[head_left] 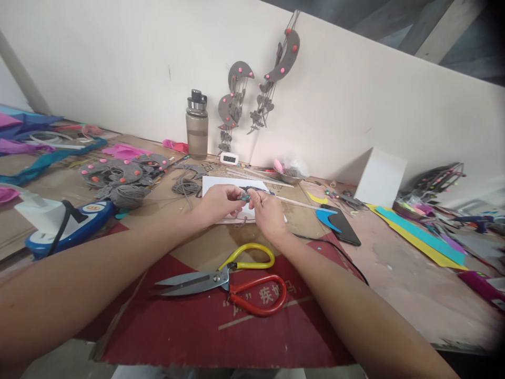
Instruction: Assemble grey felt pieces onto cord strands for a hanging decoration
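In the head view, both hands meet over a white sheet [211, 185] on the table. The left hand [221, 201], thumb and fingertips drawn together and the other fingers loosely curled, pinches a small bluish-grey piece [245, 197] too small to identify. The right hand [269, 211] is mostly closed, its thumb and forefinger gripping the same piece from the other side, so the piece sits between the two sets of fingertips, above the sheet. Nearer the person, scissors [216, 278] with one yellow and one red handle lie on red printed cardboard [173, 331], blades slightly parted and pointing left. Left of the sheet is a bundle of grey cord [186, 187]; farther left, grey crescents with pink and orange dots [122, 171] lie piled behind a blue power strip [84, 223]. To the right, a blue crescent [326, 220] partly overlaps a black phone [347, 231]. Behind the sheet stand a small digital clock [229, 158] and a water bottle [197, 134], while more dotted grey crescents [291, 55] hang against the white wall [130, 58]
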`<state>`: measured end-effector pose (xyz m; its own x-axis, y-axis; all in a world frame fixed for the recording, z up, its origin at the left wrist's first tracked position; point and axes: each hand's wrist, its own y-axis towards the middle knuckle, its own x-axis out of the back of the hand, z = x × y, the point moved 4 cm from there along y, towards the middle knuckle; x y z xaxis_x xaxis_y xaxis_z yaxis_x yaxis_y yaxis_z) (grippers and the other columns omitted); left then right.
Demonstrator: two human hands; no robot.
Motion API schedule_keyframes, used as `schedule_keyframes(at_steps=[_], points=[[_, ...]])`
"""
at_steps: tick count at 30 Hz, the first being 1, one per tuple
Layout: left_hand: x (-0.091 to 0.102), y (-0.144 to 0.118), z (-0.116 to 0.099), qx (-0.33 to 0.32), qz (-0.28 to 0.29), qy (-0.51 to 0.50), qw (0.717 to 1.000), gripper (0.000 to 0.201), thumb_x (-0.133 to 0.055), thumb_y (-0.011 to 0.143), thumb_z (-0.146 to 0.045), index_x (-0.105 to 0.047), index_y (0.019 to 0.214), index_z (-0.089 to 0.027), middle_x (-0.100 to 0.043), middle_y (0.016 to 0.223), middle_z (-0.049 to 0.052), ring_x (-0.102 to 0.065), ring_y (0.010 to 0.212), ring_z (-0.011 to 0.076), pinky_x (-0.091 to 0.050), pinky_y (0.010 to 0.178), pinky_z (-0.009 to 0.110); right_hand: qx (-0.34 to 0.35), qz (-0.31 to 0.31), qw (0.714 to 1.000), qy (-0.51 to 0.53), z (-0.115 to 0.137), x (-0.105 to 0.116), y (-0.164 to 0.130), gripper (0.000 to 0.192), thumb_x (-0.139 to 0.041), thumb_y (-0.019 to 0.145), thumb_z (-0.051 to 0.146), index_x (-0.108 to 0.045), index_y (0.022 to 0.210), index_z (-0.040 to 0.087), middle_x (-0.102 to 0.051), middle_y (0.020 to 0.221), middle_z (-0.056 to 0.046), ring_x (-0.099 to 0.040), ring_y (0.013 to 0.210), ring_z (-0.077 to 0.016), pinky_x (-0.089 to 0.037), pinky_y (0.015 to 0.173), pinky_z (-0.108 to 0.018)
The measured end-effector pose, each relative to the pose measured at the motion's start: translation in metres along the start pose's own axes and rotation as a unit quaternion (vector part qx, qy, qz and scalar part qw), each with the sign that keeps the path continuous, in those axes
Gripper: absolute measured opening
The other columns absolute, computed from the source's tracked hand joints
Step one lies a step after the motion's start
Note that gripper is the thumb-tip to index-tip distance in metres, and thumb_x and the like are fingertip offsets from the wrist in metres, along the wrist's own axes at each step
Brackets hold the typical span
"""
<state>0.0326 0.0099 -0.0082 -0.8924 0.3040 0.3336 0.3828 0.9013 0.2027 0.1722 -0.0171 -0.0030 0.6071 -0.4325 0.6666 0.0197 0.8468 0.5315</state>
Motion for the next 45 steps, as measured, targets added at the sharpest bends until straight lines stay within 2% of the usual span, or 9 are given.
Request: schedule_keyframes(at_steps=[7,16,25,33,37,41,45], points=[[-0.002,-0.003,-0.004,-0.029,0.014,0.033,0.999,0.011,-0.060,0.070,-0.023,-0.067,0.074,-0.015,-0.057,0.051,-0.003,-0.055,0.047,0.0101,-0.040,0.050,0.020,0.006,0.007,1.000,-0.012,0.001,0.001,0.000,0.053,-0.034,0.094,0.052,-0.052,0.054,0.022,-0.051,0.049,0.001,-0.045,0.049,-0.0132,-0.029,0.055,-0.027],[-0.003,-0.002,-0.003,-0.048,0.037,0.036,0.998,0.014,-0.058,0.073,-0.029,-0.065,0.070,-0.017,-0.059,0.056,-0.002,-0.053,0.046,0.0094,-0.040,0.049,0.021,0.005,0.011,1.000,0.007,0.001,0.001,0.000,0.052,-0.033,0.094,0.050,-0.052,0.054,0.021,-0.051,0.050,0.001,-0.044,0.049,-0.0130,-0.030,0.055,-0.027],[-0.004,0.001,0.000,-0.030,0.050,0.004,0.998,0.019,-0.060,0.075,-0.034,-0.065,0.073,-0.015,-0.061,0.061,0.000,-0.052,0.046,0.0090,-0.040,0.047,0.021,0.015,0.016,1.000,0.017,0.003,0.001,0.000,0.052,-0.030,0.095,0.049,-0.051,0.056,0.021,-0.054,0.054,0.000,-0.048,0.053,-0.0136,-0.032,0.057,-0.026],[-0.002,-0.002,-0.005,-0.032,0.026,0.020,0.999,0.017,-0.057,0.074,-0.030,-0.065,0.073,-0.015,-0.058,0.057,-0.001,-0.050,0.045,0.0074,-0.039,0.046,0.019,0.068,0.026,0.996,-0.045,0.008,-0.001,-0.001,0.049,-0.030,0.097,0.044,-0.051,0.059,0.021,-0.059,0.060,-0.002,-0.052,0.058,-0.0142,-0.033,0.061,-0.027],[0.001,-0.003,-0.006,-0.006,-0.011,0.025,1.000,0.011,-0.056,0.070,-0.024,-0.062,0.070,-0.014,-0.055,0.054,-0.003,-0.047,0.042,0.0061,-0.038,0.043,0.017,0.086,0.045,0.995,-0.016,0.014,0.000,-0.003,0.048,-0.028,0.097,0.043,-0.053,0.063,0.021,-0.060,0.063,-0.002,-0.053,0.060,-0.0145,-0.035,0.062,-0.027],[0.004,0.000,0.000,0.019,-0.033,-0.009,0.999,0.012,-0.058,0.070,-0.027,-0.061,0.069,-0.014,-0.055,0.055,-0.003,-0.047,0.042,0.0059,-0.038,0.042,0.018,0.080,0.028,0.996,0.014,0.016,0.003,-0.003,0.045,-0.028,0.097,0.041,-0.052,0.065,0.020,-0.059,0.065,-0.003,-0.053,0.064,-0.0152,-0.036,0.065,-0.028],[0.006,0.004,0.010,0.025,-0.048,-0.055,0.997,0.015,-0.061,0.069,-0.030,-0.061,0.071,-0.015,-0.056,0.058,-0.002,-0.049,0.044,0.0068,-0.041,0.043,0.019,0.058,-0.007,0.997,0.049,0.014,0.004,-0.003,0.023,-0.038,0.093,0.032,-0.053,0.081,0.020,-0.060,0.077,-0.003,-0.054,0.073,-0.0162,-0.038,0.069,-0.028]])
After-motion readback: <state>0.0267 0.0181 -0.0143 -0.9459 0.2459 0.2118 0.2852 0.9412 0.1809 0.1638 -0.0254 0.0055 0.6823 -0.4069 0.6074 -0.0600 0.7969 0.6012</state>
